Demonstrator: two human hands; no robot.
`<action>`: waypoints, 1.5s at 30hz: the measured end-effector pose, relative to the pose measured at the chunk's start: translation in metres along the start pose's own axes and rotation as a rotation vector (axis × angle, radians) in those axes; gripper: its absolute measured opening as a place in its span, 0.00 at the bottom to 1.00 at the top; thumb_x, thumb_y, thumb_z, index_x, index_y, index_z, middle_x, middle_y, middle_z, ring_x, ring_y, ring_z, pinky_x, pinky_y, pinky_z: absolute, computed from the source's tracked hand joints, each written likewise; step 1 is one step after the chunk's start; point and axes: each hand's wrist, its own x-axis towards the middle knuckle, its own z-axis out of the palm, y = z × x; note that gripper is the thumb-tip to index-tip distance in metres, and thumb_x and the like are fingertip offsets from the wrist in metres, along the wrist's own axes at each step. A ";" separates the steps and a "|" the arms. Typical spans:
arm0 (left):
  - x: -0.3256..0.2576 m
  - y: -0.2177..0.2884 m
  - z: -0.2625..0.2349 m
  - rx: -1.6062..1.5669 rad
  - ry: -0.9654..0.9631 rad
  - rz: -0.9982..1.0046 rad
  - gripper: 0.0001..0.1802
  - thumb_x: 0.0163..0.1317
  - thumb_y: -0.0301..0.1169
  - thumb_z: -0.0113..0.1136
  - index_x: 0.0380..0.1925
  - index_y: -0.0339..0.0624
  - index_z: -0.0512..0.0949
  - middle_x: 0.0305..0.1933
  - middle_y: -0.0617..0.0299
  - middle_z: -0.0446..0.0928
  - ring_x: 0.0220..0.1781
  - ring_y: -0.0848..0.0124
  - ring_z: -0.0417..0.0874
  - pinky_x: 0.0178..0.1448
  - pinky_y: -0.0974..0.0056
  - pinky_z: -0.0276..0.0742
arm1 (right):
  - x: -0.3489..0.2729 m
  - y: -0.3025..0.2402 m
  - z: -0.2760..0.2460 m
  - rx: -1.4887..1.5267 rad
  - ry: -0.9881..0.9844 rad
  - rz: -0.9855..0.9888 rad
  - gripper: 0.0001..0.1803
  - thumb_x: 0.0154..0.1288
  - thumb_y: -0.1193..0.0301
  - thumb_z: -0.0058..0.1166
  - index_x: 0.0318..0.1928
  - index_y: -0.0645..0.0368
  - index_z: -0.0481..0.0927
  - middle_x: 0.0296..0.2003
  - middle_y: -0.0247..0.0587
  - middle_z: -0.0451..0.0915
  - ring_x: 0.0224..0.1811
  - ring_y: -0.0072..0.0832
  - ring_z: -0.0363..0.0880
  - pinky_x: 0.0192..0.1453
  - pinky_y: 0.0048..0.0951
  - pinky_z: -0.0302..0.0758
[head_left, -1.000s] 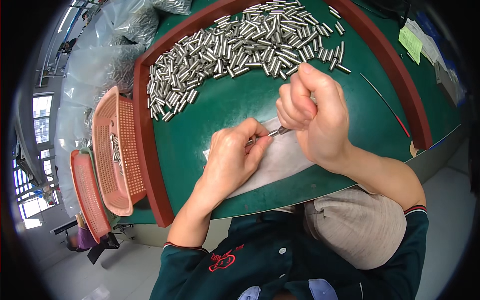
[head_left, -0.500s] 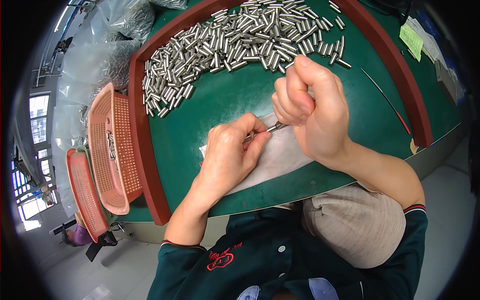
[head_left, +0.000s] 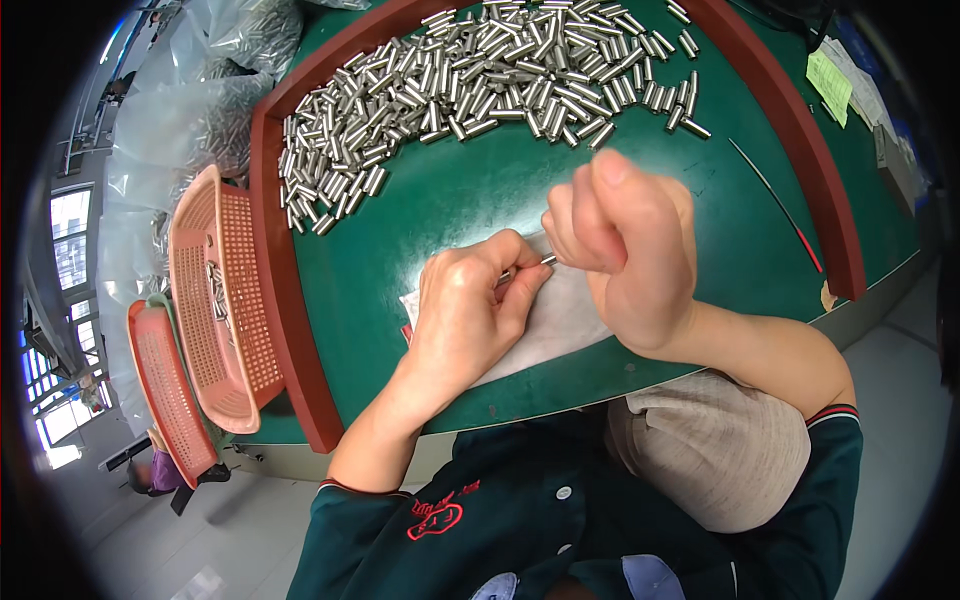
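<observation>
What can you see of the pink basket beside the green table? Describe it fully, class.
The pink basket looks like plastic, with mesh walls and a thick rim. It is tilted, leaning against the table's red-brown edge on the left. A few small metal cylinders lie inside. A second pink basket sits just below it. Neither hand touches it.

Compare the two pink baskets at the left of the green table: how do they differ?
The nearer basket leans against the table's red rim and holds a few metal pins; the farther basket sits lower and outside it, and no pins show in it. The nearer basket looks deeper, the farther one flatter. Both are pink plastic mesh, tilted on edge.
</observation>
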 end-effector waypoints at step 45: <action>0.021 -0.036 -0.054 0.724 0.511 0.103 0.06 0.47 0.22 0.59 0.26 0.34 0.76 0.25 0.53 0.74 0.25 0.60 0.77 0.30 0.62 0.71 | 0.011 -0.007 -0.012 0.215 0.045 0.064 0.23 0.62 0.64 0.34 0.10 0.52 0.52 0.07 0.26 0.50 0.10 0.15 0.42 0.15 0.21 0.43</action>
